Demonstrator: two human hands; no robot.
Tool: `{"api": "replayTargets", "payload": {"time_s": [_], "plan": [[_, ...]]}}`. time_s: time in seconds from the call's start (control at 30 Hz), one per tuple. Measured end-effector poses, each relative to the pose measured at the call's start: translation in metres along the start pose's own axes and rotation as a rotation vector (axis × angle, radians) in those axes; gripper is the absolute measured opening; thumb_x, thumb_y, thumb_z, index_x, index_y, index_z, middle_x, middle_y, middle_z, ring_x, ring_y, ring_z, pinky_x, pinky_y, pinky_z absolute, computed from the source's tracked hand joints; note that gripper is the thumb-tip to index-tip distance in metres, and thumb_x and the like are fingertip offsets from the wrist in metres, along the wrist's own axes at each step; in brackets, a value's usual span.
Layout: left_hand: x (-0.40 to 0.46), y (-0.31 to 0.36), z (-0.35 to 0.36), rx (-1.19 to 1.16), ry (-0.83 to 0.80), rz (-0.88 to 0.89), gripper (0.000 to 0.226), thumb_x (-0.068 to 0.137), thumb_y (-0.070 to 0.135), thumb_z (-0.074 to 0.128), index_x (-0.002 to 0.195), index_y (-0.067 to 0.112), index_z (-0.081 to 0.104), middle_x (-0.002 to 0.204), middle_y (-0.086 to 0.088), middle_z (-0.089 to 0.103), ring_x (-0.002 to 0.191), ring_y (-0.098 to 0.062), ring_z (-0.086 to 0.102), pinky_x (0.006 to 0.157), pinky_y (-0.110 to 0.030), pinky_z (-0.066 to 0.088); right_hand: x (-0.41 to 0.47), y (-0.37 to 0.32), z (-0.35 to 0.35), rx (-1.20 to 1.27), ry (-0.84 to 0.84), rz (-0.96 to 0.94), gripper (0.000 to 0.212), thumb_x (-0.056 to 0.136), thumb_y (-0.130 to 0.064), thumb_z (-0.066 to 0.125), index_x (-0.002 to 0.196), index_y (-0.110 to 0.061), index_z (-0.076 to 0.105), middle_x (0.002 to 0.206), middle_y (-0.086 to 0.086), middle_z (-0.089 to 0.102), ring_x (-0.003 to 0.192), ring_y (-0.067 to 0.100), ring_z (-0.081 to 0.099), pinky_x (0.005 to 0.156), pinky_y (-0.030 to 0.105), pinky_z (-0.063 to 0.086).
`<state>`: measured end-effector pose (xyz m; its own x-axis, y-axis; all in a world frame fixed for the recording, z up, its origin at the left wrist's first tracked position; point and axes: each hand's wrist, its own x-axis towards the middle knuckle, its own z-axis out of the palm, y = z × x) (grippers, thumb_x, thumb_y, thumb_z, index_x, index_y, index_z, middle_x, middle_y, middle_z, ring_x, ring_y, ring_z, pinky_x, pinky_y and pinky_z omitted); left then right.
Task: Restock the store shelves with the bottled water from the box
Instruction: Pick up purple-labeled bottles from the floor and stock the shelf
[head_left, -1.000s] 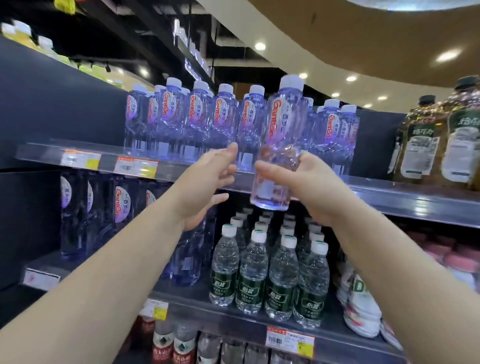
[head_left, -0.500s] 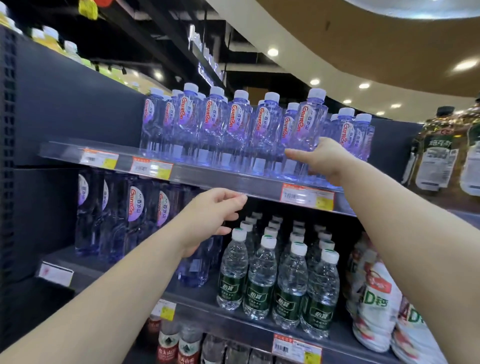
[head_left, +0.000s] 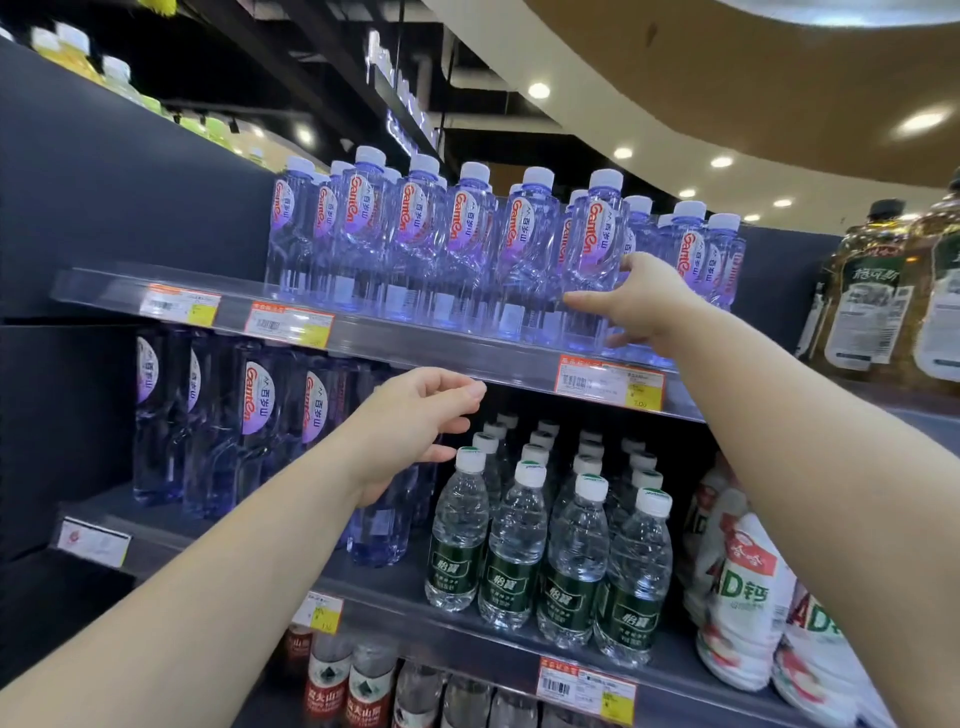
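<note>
Bare and empty, the left hand (head_left: 410, 421) hangs in front of the lower shelf, fingers loosely curled and apart, touching nothing clearly. Further right, the right hand (head_left: 639, 306) is spread around a blue-tinted water bottle (head_left: 592, 254) on the upper shelf (head_left: 447, 353). This bottle stands upright among its row, cap up, long axis vertical.

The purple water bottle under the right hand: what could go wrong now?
1. The purple water bottle stands at the front edge of the upper shelf; if the right hand releases its grip carelessly, it may tip off.
2. The neighbouring bottles are tightly packed; a push could topple them.
</note>
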<state>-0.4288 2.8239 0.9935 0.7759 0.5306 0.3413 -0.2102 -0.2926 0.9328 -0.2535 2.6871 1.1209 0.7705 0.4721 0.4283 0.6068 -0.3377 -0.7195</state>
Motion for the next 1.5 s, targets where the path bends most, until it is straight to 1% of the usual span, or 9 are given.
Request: {"api": "replayTargets", "payload": {"time_s": [0.1, 0.27, 0.5, 0.6, 0.7, 0.87, 1.13, 1.3, 1.5], "plan": [[0.001, -0.001, 0.001, 0.013, -0.008, -0.002, 0.023, 0.093, 0.038, 0.062, 0.111, 0.024, 0.066, 0.111, 0.007, 0.071, 0.105, -0.009, 0.066, 0.091, -0.038, 0.056, 0.005, 0.003, 0.003, -0.054, 0.036, -0.027, 0.082, 0.086, -0.032, 0.074, 0.150, -0.016, 0.025, 0.092, -0.009, 0.054, 0.072, 0.017, 0.061, 0.083, 0.050, 0.058], [0.002, -0.002, -0.001, 0.006, -0.009, -0.011, 0.023, 0.093, 0.037, 0.062, 0.111, 0.024, 0.066, 0.112, 0.006, 0.070, 0.105, -0.010, 0.066, 0.091, -0.038, 0.057, 0.006, 0.003, 0.004, -0.092, 0.023, -0.038, 0.091, 0.078, -0.042, 0.078, 0.150, -0.019, 0.025, 0.129, 0.010, 0.055, 0.077, 0.018, 0.063, 0.080, 0.043, 0.059], [0.003, -0.005, -0.004, 0.015, -0.026, -0.020, 0.021, 0.093, 0.037, 0.062, 0.110, 0.025, 0.065, 0.113, 0.006, 0.069, 0.107, -0.010, 0.065, 0.093, -0.040, 0.056, 0.009, 0.003, 0.006, -0.082, 0.013, -0.031, 0.093, 0.080, -0.041, 0.076, 0.153, -0.023, 0.022, 0.140, 0.010, 0.048, 0.075, 0.019, 0.062, 0.082, 0.050, 0.059], [0.003, -0.006, -0.010, 0.051, -0.031, -0.019, 0.019, 0.093, 0.037, 0.062, 0.109, 0.026, 0.065, 0.115, 0.006, 0.068, 0.108, -0.010, 0.064, 0.094, -0.039, 0.055, 0.008, 0.005, 0.007, -0.146, 0.055, -0.044, 0.096, 0.079, -0.047, 0.076, 0.153, -0.017, 0.022, 0.142, 0.010, 0.047, 0.087, 0.022, 0.063, 0.085, 0.045, 0.058], [0.003, -0.008, -0.020, 0.150, -0.014, 0.005, 0.019, 0.092, 0.040, 0.063, 0.108, 0.029, 0.064, 0.117, 0.006, 0.066, 0.109, -0.011, 0.062, 0.095, -0.038, 0.053, -0.004, 0.007, 0.014, -0.280, 0.209, -0.107, 0.096, 0.081, -0.053, 0.071, 0.153, -0.014, 0.021, 0.144, 0.010, 0.045, 0.124, 0.029, 0.052, 0.100, 0.044, 0.046], [-0.001, -0.014, -0.031, 0.440, 0.034, 0.124, 0.040, 0.092, 0.043, 0.062, 0.127, 0.024, 0.056, 0.127, 0.005, 0.059, 0.115, -0.011, 0.056, 0.089, -0.025, 0.041, -0.058, 0.011, 0.053, -0.306, 0.456, -0.394, 0.068, 0.092, -0.041, 0.060, 0.149, -0.013, 0.034, 0.145, 0.006, 0.044, 0.137, 0.022, 0.036, 0.110, 0.036, 0.031], [-0.061, -0.033, -0.042, 0.924, 0.103, 0.213, 0.063, 0.091, 0.049, 0.058, 0.144, 0.019, 0.043, 0.148, -0.006, 0.045, 0.138, -0.027, 0.037, 0.113, -0.044, 0.033, -0.153, 0.025, 0.122, -0.336, 0.160, -0.429, 0.062, 0.098, -0.041, 0.051, 0.150, -0.012, 0.034, 0.155, 0.007, 0.034, 0.147, 0.025, 0.020, 0.119, 0.037, 0.017], [-0.131, -0.037, -0.046, 1.139, 0.186, 0.091, 0.068, 0.093, 0.054, 0.051, 0.152, 0.025, 0.031, 0.160, -0.007, 0.025, 0.147, -0.027, 0.020, 0.119, -0.043, 0.021, -0.213, 0.031, 0.137, -0.385, -0.045, -0.407, 0.067, 0.099, -0.047, 0.044, 0.154, -0.015, 0.023, 0.162, 0.005, 0.020, 0.150, 0.025, 0.008, 0.121, 0.039, 0.011], [-0.227, -0.040, -0.058, 1.293, 0.236, -0.033, 0.069, 0.093, 0.054, 0.048, 0.153, 0.028, 0.027, 0.162, -0.011, 0.018, 0.148, -0.030, 0.017, 0.119, -0.044, 0.019, -0.287, 0.024, 0.147, -0.385, -0.209, -0.403, 0.068, 0.098, -0.050, 0.042, 0.154, -0.018, 0.021, 0.163, 0.004, 0.017, 0.150, 0.026, 0.006, 0.121, 0.045, 0.013]]}}
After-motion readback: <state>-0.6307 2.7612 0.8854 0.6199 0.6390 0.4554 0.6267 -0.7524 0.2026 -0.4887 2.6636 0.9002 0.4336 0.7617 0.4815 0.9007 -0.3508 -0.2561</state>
